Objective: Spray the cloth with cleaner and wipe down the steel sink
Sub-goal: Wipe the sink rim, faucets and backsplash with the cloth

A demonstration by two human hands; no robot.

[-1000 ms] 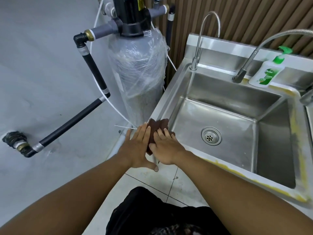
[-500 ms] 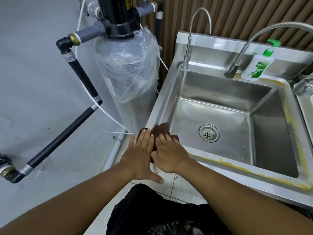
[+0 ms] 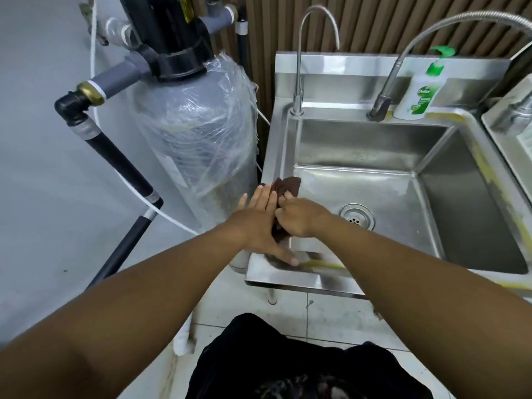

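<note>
I see L hand (image 3: 259,223) flat, fingers straight, pressing crumpled brown cloth (image 3: 289,184) on sink (image 3: 374,156) front-left rim. R hand (image 3: 302,217) fingers curled, gripping same cloth. Sink shiny steel, round drain (image 3: 357,216) in its floor. Plastic soap bottle (image 3: 420,93) upright on sink's back rim.

A dark brown cloth (image 3: 288,184) is bunched on the left rim of the steel sink (image 3: 374,148), near the front corner, with its far edge lapped toward the basin. It is mostly covered by the flat left hand (image 3: 259,223) and the bent-fingered right hand (image 3: 302,217). Yellowish streaks are seen along the sink's front and right rims.
</note>
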